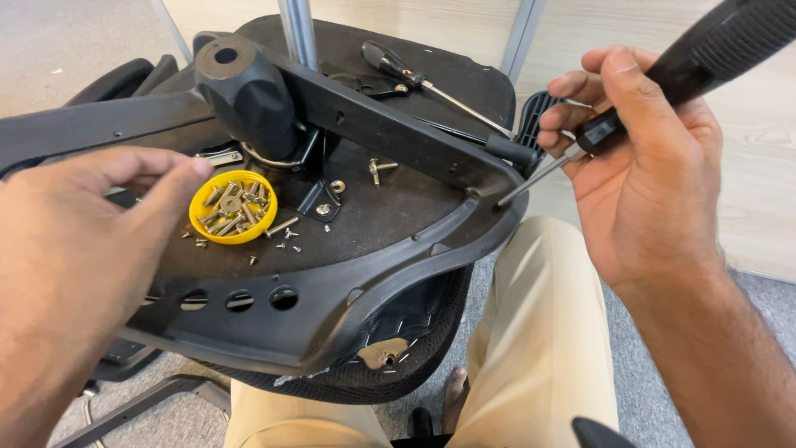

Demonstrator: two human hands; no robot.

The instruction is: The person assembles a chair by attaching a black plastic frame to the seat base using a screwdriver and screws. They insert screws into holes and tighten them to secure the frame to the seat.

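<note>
An upturned black office chair seat (373,216) lies across my lap. My right hand (647,158) grips a black-handled screwdriver (705,50); its metal tip touches the seat frame's right corner (500,202). My left hand (83,224) hovers at the left, thumb and fingers pinched close beside a yellow round lid (233,206) filled with several silver screws. I cannot tell whether the fingers hold a screw. A second screwdriver (414,80) rests on the seat's far side.
Loose screws (282,236) and a small bracket (319,202) lie scattered on the seat underside. The black tilt mechanism (245,91) and a metal gas cylinder (297,29) rise at the back. My beige trouser leg (539,332) shows below, over grey carpet.
</note>
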